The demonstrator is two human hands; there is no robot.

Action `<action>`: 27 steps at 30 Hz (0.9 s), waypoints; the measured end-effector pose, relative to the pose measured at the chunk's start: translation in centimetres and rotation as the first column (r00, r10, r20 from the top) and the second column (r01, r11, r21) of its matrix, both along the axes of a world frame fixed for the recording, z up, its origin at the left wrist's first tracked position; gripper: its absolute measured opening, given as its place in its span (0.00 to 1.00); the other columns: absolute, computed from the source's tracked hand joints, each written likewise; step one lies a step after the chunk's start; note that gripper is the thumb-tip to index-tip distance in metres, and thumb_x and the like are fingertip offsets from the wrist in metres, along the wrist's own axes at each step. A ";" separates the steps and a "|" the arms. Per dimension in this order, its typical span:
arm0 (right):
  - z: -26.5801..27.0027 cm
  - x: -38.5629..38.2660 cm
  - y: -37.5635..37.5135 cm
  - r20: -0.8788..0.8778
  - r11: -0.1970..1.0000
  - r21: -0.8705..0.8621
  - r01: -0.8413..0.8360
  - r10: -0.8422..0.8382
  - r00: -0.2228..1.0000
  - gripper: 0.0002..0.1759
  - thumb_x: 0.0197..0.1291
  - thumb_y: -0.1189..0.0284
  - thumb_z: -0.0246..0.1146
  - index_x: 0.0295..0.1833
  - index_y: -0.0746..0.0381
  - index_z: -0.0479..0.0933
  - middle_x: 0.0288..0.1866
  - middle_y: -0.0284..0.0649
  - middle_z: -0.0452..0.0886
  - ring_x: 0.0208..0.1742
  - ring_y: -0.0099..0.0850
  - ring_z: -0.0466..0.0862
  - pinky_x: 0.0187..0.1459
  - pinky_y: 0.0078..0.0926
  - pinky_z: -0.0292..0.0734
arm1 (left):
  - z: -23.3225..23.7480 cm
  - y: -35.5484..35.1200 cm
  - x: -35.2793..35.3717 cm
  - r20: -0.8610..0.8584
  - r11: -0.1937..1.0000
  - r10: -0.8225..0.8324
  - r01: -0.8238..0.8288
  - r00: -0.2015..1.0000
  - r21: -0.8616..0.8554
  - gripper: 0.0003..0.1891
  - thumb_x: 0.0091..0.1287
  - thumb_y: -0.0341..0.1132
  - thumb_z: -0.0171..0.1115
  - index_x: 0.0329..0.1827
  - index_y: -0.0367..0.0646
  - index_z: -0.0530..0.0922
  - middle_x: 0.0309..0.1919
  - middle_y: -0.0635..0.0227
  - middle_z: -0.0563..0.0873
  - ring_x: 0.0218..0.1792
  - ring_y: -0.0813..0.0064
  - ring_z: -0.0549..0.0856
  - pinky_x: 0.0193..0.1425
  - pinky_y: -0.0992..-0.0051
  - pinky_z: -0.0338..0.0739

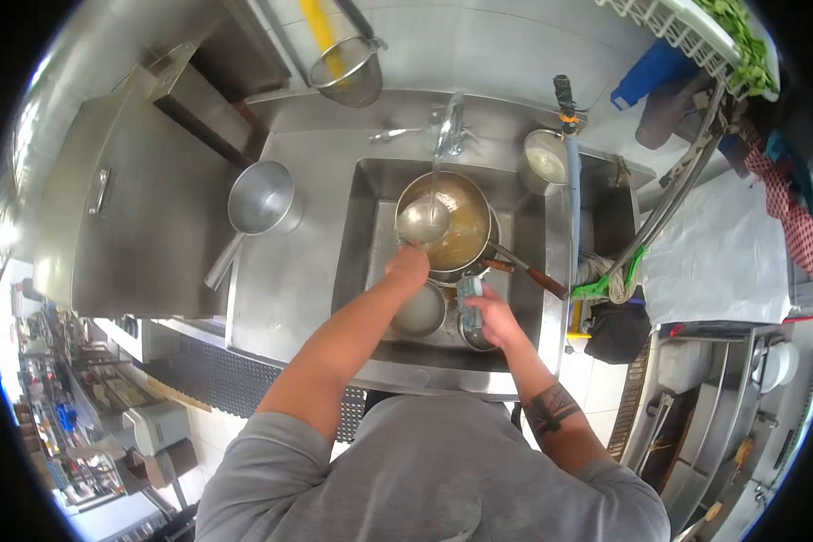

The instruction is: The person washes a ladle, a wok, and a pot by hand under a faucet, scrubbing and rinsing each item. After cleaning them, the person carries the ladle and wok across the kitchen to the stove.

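Note:
My left hand (408, 264) is closed round the edge or handle of a round metal ladle-like bowl (424, 219), under the running faucet (449, 126). Beneath the bowl is a large pan (468, 226) with brownish water in it, inside the steel sink (352, 262). My right hand (497, 316) grips a grey-green sponge (470, 298) to the right of a smaller pot of cloudy water (420, 313). Below the sponge, another metal vessel (474, 338) is partly hidden. A brown-handled pan handle (546, 282) reaches over the sink's right side.
An empty saucepan (262, 199) rests on the left drainboard. A container of pale liquid (546, 161) stands at the back right, beside an upright blue hose (574, 199). A strainer (348, 77) hangs on the wall, and a white rack (696, 32) is above right.

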State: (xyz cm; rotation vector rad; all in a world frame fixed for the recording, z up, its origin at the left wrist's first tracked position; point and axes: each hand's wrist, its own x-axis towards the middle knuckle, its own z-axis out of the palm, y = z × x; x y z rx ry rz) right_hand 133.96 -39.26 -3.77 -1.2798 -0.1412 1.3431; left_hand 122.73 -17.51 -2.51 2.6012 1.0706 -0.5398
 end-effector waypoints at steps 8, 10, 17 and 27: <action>6.7 0.8 6.2 0.861 0.998 0.063 0.017 -0.063 0.505 0.32 0.66 0.67 0.71 0.75 0.53 0.77 0.68 0.50 0.81 0.61 0.42 0.82 0.69 0.36 0.72 | 7.5 -1.0 1.9 0.220 0.690 0.433 -0.164 0.874 -0.705 0.18 0.77 0.33 0.49 0.61 0.33 0.80 0.40 0.50 0.89 0.32 0.64 0.88 0.28 0.60 0.80; 7.5 2.3 9.2 0.976 0.999 0.049 0.023 -0.043 -0.215 0.28 0.65 0.62 0.71 0.71 0.47 0.80 0.62 0.53 0.84 0.57 0.48 0.83 0.67 0.40 0.75 | 7.9 -2.4 1.7 0.278 0.692 0.373 -0.066 0.885 -0.718 0.16 0.78 0.35 0.51 0.59 0.35 0.80 0.41 0.50 0.89 0.33 0.63 0.88 0.33 0.62 0.79; 1.7 13.7 15.1 0.862 0.736 -0.501 -0.456 0.473 -0.184 0.19 0.71 0.57 0.65 0.60 0.54 0.86 0.59 0.49 0.85 0.57 0.44 0.87 0.48 0.39 0.87 | 5.3 -4.1 -1.4 0.579 0.775 0.282 0.175 0.765 -0.608 0.13 0.80 0.35 0.56 0.61 0.39 0.79 0.28 0.66 0.83 0.28 0.75 0.78 0.34 0.69 0.75; 5.0 4.0 16.6 0.981 0.924 0.040 0.381 -0.109 0.162 0.31 0.64 0.61 0.67 0.69 0.63 0.71 0.57 0.69 0.79 0.58 0.64 0.83 0.61 0.52 0.78 | 5.0 -2.4 1.0 0.354 0.928 0.115 0.026 0.928 -0.371 0.26 0.71 0.33 0.59 0.73 0.42 0.75 0.46 0.44 0.89 0.46 0.44 0.90 0.52 0.49 0.84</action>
